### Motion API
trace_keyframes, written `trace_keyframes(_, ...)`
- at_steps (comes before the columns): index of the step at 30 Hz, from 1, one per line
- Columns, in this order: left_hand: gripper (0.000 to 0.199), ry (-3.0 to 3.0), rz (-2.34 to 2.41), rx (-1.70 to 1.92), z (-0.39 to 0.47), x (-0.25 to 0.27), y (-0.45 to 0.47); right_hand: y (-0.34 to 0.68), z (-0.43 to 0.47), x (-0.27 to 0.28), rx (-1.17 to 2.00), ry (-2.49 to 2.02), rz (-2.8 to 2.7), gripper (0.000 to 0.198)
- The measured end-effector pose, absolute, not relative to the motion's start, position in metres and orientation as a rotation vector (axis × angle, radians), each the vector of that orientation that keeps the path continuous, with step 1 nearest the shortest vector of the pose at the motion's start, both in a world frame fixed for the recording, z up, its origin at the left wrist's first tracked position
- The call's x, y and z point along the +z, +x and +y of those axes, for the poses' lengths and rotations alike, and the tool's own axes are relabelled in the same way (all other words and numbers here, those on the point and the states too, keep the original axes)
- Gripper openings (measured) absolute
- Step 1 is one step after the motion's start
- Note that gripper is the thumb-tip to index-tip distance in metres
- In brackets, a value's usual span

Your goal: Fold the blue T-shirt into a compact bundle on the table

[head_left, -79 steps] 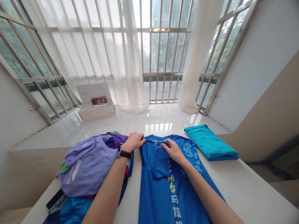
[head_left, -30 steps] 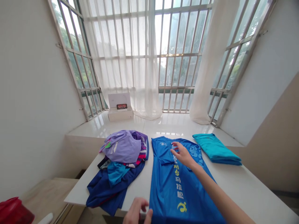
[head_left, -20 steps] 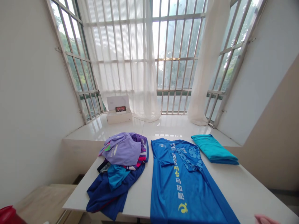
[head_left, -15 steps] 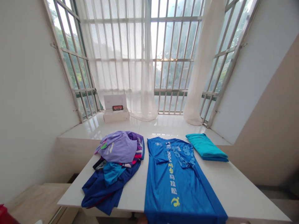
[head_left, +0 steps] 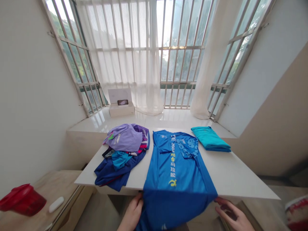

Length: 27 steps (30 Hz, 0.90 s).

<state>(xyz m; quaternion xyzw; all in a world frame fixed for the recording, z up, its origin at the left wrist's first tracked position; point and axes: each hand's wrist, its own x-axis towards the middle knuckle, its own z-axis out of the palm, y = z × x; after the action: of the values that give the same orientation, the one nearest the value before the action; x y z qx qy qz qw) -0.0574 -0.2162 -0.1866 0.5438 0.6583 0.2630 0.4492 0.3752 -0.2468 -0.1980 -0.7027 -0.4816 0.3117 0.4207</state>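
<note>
One barred window (head_left: 180,64) behind everything, partly veiled by sheer white curtains (head_left: 120,67). Nearer, a white tabletop (head_left: 238,178), with clothes in three places.

Down the middle, a blue shirt (head_left: 184,175), flat on the tabletop, with the lower part draped over the near edge. Collar (head_left: 165,131) toward the window, hem end toward the person; long axis running from far edge to near edge, almost straight out from the body. Column of lettering (head_left: 173,160) along that same axis, down to a yellow emblem (head_left: 172,183) close to the near edge. Sleeves (head_left: 187,147) turned inward over the chest.

To the left, apart from the shirt, a loose clothes pile (head_left: 120,158), lilac on top, dark blue beneath. To the right, close by the shirt's shoulder, a folded turquoise garment (head_left: 210,138).

Left hand (head_left: 133,208) low at the near edge, back upward, reaching forward and inward, fingers bunched against the shirt's left edge. Right hand (head_left: 232,213) opposite, slanting forward and to the left, fingers bent with a gap between, foremost fingertip at the shirt's right edge. Grip partly curled on both sides, neither spread wide; impossible to tell whether on pinched cloth, with fingertips partly hidden.
</note>
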Motion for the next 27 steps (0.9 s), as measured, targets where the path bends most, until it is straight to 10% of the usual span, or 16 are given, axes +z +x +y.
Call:
trace_keyframes(18, 0.067, 1.297, 1.203, 0.862, -0.218, -0.196, -0.045, 0.343, -0.264, -0.228, 1.062, -1.471, -0.833, 0.058)
trace_keyframes(27, 0.035, 1.808, 1.353, 0.382, -0.221, -0.178, -0.051, 0.351, -0.283, -0.241, 1.479, -1.544, -1.378, 0.053)
